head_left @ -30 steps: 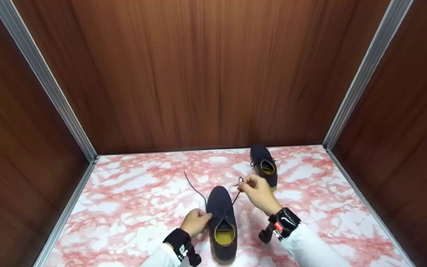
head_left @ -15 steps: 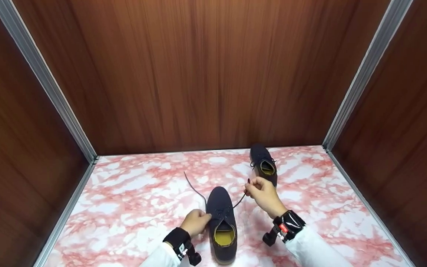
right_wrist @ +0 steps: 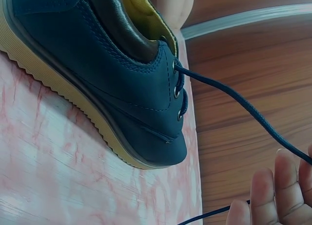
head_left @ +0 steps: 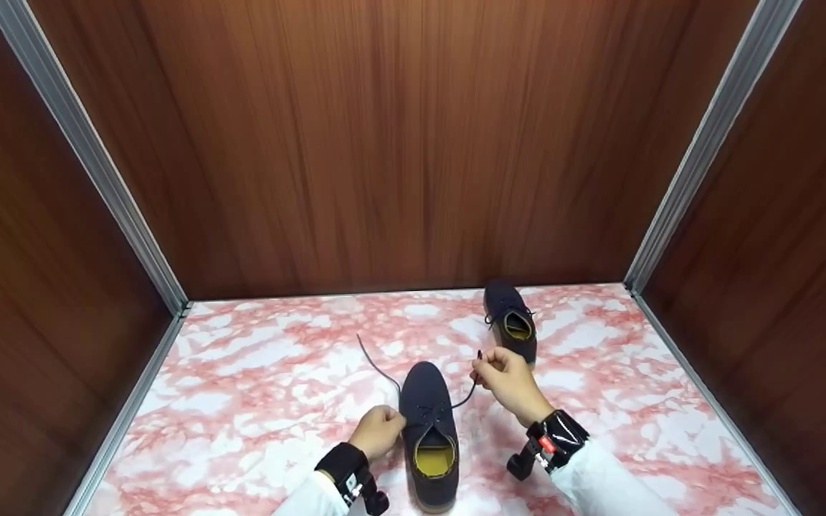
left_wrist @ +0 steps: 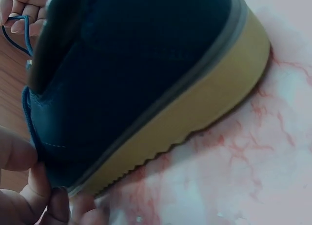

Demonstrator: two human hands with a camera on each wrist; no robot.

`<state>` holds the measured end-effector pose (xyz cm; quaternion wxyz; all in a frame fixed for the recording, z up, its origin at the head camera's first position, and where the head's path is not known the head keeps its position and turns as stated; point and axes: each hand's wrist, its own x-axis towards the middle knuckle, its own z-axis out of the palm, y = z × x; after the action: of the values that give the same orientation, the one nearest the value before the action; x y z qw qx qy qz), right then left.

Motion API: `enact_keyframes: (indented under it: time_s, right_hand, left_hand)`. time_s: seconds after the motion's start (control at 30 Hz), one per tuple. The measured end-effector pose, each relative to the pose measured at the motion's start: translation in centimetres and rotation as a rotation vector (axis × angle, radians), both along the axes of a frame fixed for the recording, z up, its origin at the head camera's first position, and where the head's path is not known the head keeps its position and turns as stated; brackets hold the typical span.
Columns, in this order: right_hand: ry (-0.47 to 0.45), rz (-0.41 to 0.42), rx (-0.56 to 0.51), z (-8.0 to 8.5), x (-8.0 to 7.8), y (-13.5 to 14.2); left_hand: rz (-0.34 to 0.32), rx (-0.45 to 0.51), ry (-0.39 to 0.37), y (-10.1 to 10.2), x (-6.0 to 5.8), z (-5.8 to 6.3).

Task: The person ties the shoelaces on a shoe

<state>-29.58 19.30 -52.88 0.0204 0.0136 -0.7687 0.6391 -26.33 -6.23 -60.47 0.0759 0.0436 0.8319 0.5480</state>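
Note:
A dark navy lace-up shoe (head_left: pixel 425 383) with yellow lining and tan sole stands toe-forward on the pink-and-white marbled surface. My left hand (head_left: pixel 377 431) is against its left side; in the left wrist view the thumb and index finger (left_wrist: pixel 14 154) pinch a shoelace (left_wrist: pixel 29 118) next to the upper. That lace's loose end (head_left: pixel 377 367) trails forward left. To the right of the toe, my right hand (head_left: pixel 505 378) pinches the other shoelace (head_left: pixel 469 395) near its end. This lace (right_wrist: pixel 243 104) runs slack from the top eyelet in the right wrist view.
A matching shoe (head_left: pixel 505 304), its laces tied in a bow, stands at the back right, just beyond my right hand. Brown wood-grain panels (head_left: pixel 399 143) with grey metal edging (head_left: pixel 148 244) enclose the surface at the back and both sides.
My right hand has moved slightly right and toward me with its lace, which has gone from taut to slack and curved. The left hand and the shoe have hardly moved.

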Motion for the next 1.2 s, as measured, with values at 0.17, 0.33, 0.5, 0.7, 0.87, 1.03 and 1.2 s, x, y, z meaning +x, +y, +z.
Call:
enact_keyframes:
  time_s: [0.17,0.33,0.5,0.7,0.87,1.03,1.2]
  right_hand:
    - [-0.015,0.014,-0.003,-0.4,0.1,0.0]
    - [-0.028,0.007,-0.026,-0.5,0.2,0.2]
    - [-0.034,0.012,-0.043,-0.6,0.1,0.2]
    - [-0.038,0.020,-0.048,-0.6,0.0,0.3]
    - [-0.047,0.020,-0.049,-0.4,0.0,0.4]
    - [-0.058,0.021,-0.057,0.0,0.1,0.5]
    - [-0.054,0.018,-0.050,-0.1,0.1,0.7]
  left_hand:
    - [0.034,-0.026,0.076,-0.2,0.3,-0.2]
    - [0.050,-0.010,0.153,-0.3,0.4,0.1]
    - [0.052,0.090,0.143,-0.3,0.3,0.4]
    - [0.043,0.208,0.033,0.0,0.2,0.8]
    - [0.023,0.255,-0.057,-0.1,-0.1,1.3]
    - [0.023,0.285,-0.108,-0.4,-0.3,2.0]
    - [0.023,0.231,-0.099,-0.6,-0.5,2.8]
